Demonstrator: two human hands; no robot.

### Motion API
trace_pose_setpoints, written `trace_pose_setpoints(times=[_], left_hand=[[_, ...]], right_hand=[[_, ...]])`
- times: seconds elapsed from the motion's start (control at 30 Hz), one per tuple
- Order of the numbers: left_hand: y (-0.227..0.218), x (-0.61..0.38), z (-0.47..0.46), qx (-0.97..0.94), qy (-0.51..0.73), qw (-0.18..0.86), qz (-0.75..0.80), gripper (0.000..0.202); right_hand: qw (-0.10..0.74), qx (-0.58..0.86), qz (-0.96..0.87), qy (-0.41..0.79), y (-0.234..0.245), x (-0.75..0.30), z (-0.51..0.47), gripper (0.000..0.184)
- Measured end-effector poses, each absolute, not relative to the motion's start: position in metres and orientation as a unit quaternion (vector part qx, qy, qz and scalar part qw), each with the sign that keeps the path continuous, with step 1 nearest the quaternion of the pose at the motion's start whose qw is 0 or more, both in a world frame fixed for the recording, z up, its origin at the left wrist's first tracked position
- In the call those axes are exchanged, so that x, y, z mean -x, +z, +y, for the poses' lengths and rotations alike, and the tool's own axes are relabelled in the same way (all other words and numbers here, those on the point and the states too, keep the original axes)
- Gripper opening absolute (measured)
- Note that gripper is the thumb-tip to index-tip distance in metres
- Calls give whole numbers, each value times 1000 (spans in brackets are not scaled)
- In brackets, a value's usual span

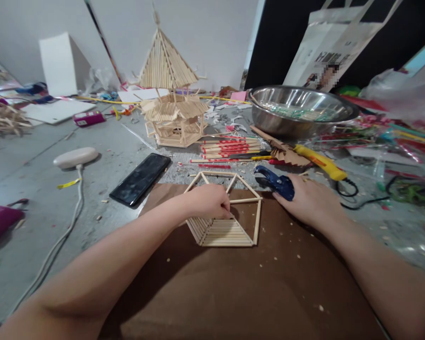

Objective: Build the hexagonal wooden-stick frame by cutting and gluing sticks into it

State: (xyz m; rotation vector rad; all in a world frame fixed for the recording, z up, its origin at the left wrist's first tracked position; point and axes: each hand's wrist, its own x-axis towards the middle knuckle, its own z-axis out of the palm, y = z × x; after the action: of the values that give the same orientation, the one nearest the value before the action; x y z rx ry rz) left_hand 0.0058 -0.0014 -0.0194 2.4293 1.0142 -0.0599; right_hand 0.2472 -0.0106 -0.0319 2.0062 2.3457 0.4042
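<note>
A six-sided frame of thin wooden sticks (258, 222) lies on the brown sheet in front of me. Two of its sections, at the near side and near left, are filled with sticks laid side by side (226, 235); other sections are open. My left hand (212, 200) reaches over the frame, its fingers pinched together at the inner edge of the filled near section. Whatever is between those fingertips is hidden. To the right of the frame, my right hand (306, 196) is wrapped round a dark blue cutter (281, 185), its jaws pointing left.
Behind the frame stands a tiered stick pavilion (173, 113). Red-marked sticks (230, 148), a yellow glue gun (320, 162) and a steel basin (301, 113) are at the back right. A phone (141, 178) and a white corded device (76, 157) lie left.
</note>
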Motion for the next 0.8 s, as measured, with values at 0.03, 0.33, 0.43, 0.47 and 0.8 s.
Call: trace_pose_setpoints(times=[0.03,0.33,0.43,0.47,0.8], left_hand=[[-19,-6,-1,-895,-22,249,369,23],[-20,-4,-1,-905,-30,237,352,21],[-17,-5,-1,-902,-28,247,354,20],[-15,-6,-1,-899,-20,252,357,20],[-8,-19,-17,-829,274,323,365,14]], right_hand=[[15,-645,753,130,-32,-247,-10,44],[21,-647,752,122,-32,-247,-8,45],[9,-638,758,137,-34,-248,-8,44],[-1,-634,760,144,-34,-248,-8,44],[-140,-534,832,56,-18,-234,-27,44]])
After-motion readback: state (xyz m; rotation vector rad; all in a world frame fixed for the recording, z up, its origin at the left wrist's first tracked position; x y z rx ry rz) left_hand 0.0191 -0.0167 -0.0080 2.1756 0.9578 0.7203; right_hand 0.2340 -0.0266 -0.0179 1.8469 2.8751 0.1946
